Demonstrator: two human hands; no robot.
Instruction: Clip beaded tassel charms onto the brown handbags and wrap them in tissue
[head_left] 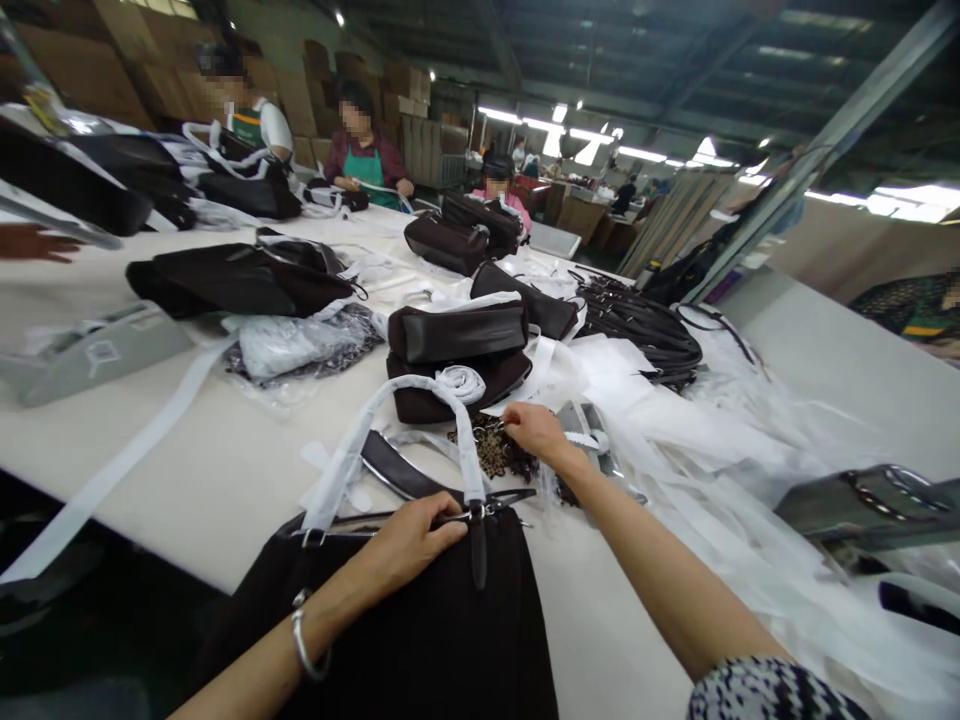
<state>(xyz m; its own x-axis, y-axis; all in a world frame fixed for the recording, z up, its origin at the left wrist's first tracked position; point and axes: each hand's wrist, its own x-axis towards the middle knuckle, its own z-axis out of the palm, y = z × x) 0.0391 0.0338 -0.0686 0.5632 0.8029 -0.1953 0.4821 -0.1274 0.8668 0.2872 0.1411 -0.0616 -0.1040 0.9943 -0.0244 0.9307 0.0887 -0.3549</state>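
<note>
Left hand (420, 535): grip nearly closed on the top edge of the black handbag (405, 620), which lies directly beneath it. Right hand (534, 432): fingertips pinched together at the small patterned pieces (491, 448), ahead of the left grip; whether one is held cannot be told. Beyond both, stacked dark bags (459, 335) on the counter (247, 470).
</note>
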